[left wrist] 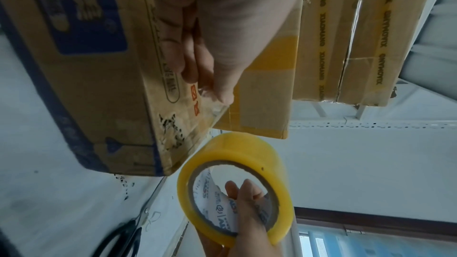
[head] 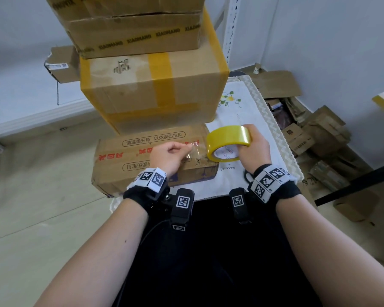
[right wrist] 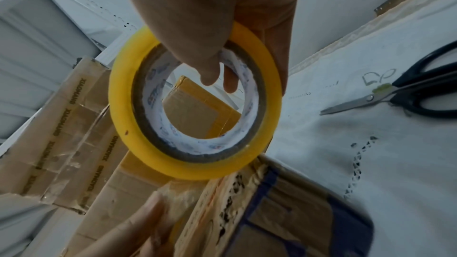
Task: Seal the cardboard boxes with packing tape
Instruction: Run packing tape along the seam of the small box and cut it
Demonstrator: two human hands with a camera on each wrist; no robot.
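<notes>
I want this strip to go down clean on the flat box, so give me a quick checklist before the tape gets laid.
1. Tape roll held firm by the right hand, fingers through the core: ok.
2. Free tape end pinched by the left hand: ok.
3. Pulled strip over the flat box top: ok.
4. Strip lined up with the flap seam: cannot tell.
5. Scissors nearby on the white cloth for cutting: ok.
6. Strip free of wrinkles: cannot tell.
</notes>
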